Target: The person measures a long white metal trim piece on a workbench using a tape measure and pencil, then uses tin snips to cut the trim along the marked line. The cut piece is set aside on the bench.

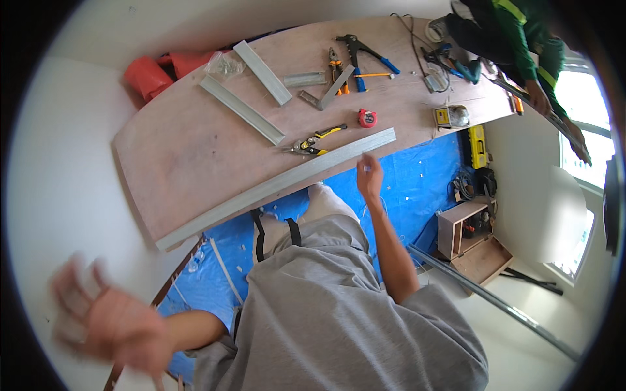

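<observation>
At bench edge: right hand [369, 174] fingers curled beside long metal channel [280, 184]; left hand [107, 319] spread, blurred.

Plywood tabletop [189, 156] with metal channels [274, 186], tools [316, 140]

Grey short-sleeve tee, pale trousers, blk straps at waist; hands bare.

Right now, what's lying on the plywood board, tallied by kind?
Metal channel lengths: 4 (long one, two mid, one short)
Snips and pliers: 2
Rivet tool: 1
Square: 1
Tape measure: 1
Total: 9
</observation>
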Available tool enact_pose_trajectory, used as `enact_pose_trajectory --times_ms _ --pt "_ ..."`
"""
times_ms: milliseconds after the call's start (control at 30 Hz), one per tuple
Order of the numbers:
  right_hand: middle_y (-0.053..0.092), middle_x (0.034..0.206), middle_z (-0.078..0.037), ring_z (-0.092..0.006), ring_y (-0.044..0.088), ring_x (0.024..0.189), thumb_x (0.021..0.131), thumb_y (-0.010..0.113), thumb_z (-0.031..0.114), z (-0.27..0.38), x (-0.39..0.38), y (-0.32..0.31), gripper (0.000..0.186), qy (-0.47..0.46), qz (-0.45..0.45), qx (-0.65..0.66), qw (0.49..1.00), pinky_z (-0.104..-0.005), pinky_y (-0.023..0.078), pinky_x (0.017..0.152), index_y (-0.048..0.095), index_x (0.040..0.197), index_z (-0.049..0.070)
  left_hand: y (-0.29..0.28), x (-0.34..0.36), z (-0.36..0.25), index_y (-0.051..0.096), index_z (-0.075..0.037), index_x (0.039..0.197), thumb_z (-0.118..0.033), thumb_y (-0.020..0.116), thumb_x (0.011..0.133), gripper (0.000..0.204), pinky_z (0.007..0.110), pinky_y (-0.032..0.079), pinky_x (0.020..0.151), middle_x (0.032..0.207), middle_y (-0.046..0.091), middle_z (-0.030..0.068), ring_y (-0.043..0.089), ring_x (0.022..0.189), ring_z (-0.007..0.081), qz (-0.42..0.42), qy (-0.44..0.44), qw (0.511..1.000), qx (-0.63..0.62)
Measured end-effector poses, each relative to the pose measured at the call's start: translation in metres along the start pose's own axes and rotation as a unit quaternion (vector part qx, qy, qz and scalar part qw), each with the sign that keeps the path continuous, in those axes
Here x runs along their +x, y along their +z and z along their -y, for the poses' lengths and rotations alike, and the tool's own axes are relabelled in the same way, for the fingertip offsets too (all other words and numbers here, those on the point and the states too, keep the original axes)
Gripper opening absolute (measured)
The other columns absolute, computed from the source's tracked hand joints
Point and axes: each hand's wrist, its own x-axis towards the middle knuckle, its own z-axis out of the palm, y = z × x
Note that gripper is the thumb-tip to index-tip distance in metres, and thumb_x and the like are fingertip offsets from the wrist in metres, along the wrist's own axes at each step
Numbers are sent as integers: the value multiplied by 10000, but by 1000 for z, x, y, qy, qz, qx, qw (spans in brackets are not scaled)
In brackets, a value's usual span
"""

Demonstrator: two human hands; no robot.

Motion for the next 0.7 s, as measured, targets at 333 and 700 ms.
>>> enact_pose_trajectory --times_ms 333,700 --pt "723 1076 -242 -420 690 1050 870 735 267 34 242 107 389 43 238 2 970 -470 536 914 705 1162 12 42 -179 79 620 -31 1362 -156 744 917 478 437 492 1007 1291 649 199 629 1176 336 123 -510 695 492" --pt "671 1009 -153 -197 666 753 801 744 -31 14 190 198 397 372 184 330 848 -344 535 605 568 1156 -41 64 -268 72 575 -62 1432 -263 756 929 571 455 510 966 1295 657 213 651 1166 343 10 -631 632 451"
